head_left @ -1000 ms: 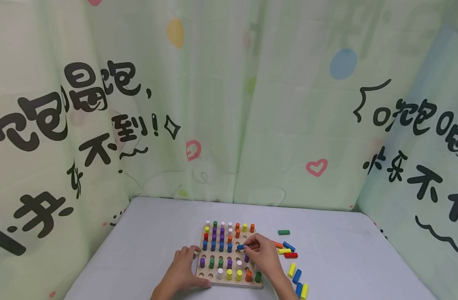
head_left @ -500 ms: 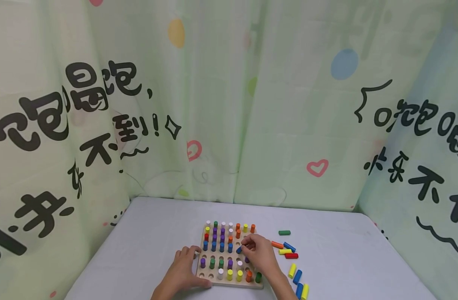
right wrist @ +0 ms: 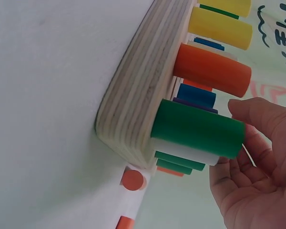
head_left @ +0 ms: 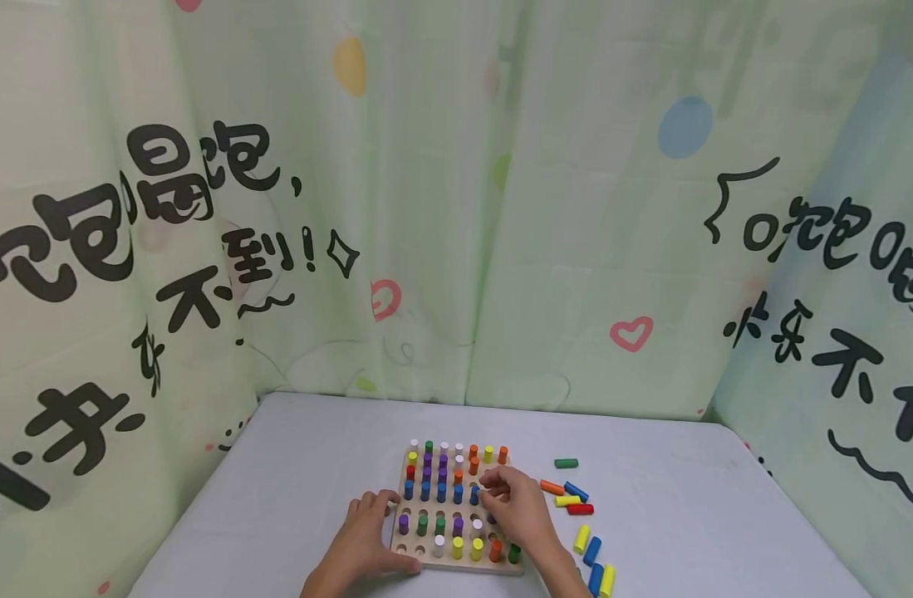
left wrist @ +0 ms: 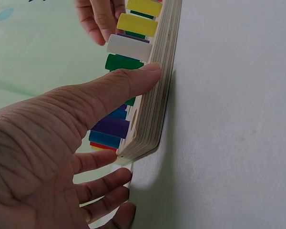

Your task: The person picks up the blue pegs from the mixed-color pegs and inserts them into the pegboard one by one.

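- The wooden board (head_left: 463, 566) lies flat on the white table (head_left: 314, 465), with coloured pegs standing upright in many of its holes.
- My left hand (head_left: 365, 536) is at the board's near left corner: the thumb lies straight against the near edge, the forefinger touches the left side, and the other fingers are loosely spread just past it.
- My right hand (head_left: 525, 505) is over the board's right part, thumb and forefinger bent toward a blue peg (head_left: 474, 496); whether they pinch it or are just beside it, I cannot tell.
- That blue peg stands upright in the board, next in line after four blue pegs (head_left: 441, 492) running from its left side.
- Along the board's near edge, left to right: two holes (head_left: 419, 550), a white peg (head_left: 439, 546), two yellow pegs (head_left: 458, 548), an orange peg (head_left: 496, 550) and a green peg (head_left: 514, 554).
- Right of the board, loose pegs (head_left: 580, 509) in green, orange, blue, yellow and red lie on their sides.
- Behind the board hangs a pale green curtain (head_left: 553, 249).
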Available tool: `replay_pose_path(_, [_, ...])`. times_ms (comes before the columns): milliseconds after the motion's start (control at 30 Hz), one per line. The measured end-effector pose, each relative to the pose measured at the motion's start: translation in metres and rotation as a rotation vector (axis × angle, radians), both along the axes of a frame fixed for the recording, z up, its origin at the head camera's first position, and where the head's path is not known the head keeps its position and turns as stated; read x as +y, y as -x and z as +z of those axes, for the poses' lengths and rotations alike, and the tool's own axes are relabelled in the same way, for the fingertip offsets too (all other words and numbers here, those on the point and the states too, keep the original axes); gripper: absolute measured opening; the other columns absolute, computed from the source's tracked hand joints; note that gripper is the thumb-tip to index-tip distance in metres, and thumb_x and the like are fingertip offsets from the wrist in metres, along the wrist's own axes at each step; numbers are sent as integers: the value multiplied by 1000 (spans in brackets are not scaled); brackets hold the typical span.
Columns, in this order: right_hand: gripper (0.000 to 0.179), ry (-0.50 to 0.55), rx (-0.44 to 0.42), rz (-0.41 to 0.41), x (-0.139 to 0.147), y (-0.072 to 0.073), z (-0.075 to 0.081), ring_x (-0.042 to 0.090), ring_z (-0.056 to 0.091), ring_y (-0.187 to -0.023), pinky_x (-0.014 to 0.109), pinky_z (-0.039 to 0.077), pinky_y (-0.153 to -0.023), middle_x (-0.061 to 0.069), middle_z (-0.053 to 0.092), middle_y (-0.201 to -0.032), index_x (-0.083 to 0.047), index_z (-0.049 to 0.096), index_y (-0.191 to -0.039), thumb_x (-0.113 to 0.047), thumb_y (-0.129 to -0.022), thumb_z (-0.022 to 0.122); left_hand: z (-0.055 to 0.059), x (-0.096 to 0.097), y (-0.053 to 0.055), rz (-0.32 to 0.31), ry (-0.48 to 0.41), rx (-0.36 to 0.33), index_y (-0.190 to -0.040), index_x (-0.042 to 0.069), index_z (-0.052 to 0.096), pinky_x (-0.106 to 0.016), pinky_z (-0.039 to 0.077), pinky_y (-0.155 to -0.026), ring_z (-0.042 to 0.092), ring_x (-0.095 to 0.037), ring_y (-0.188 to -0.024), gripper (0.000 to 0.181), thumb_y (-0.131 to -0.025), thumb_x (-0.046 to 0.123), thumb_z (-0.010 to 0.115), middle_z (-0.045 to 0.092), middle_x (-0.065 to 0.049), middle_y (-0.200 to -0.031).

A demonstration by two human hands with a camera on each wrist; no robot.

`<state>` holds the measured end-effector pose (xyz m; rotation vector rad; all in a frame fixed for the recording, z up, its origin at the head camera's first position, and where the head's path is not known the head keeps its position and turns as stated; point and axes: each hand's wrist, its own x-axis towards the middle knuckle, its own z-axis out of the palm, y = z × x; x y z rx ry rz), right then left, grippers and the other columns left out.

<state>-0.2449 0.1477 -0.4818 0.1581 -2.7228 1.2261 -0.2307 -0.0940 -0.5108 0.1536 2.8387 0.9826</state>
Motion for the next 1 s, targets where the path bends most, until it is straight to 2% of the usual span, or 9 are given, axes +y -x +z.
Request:
replay_pose_path(333, [14, -5, -6, -42, 8, -13, 6, 12, 61, -82, 26, 57, -75, -2, 69, -92, -10, 72, -101, -9, -89, 78, 1, -1, 0, -8, 0, -3, -125, 11, 56, -53, 50, -93, 46, -30, -104, 86, -59, 45, 99, 54, -8, -110])
replay_pose_path(567, [14, -13, 1, -60, 22, -19, 8, 12, 62, -84, 26, 55, -73, -1, 71, -95, -8, 73, -102, -9, -89, 79, 1, 0, 1, -2, -2, -4, -124, 11, 56, -54, 50, -94, 47, -30, -105, 87, -58, 46, 99, 55, -8, -110])
replay_pose_path(767, [13, -12, -4, -87, 34, -23, 9, 12, 60, -77, 22, 53, -66, 1, 71, -95, -8, 73, -99, -7, -87, 79, 0, 0, 2, 6, -7, -5, -124, 12, 56, -54, 50, -95, 47, -29, -105, 87, -57, 46, 99, 55, -8, -111])
replay_pose_path(1000, [14, -15, -29, -124, 47, -28, 7, 12, 56, -72, 22, 48, -58, 2, 72, -95, -7, 73, -99, -6, -86, 79, 2, -1, -1, -6, -4, 10, -124, 11, 56, -53, 49, -93, 47, -30, -104, 86, -58, 45, 99, 54, -8, -110])
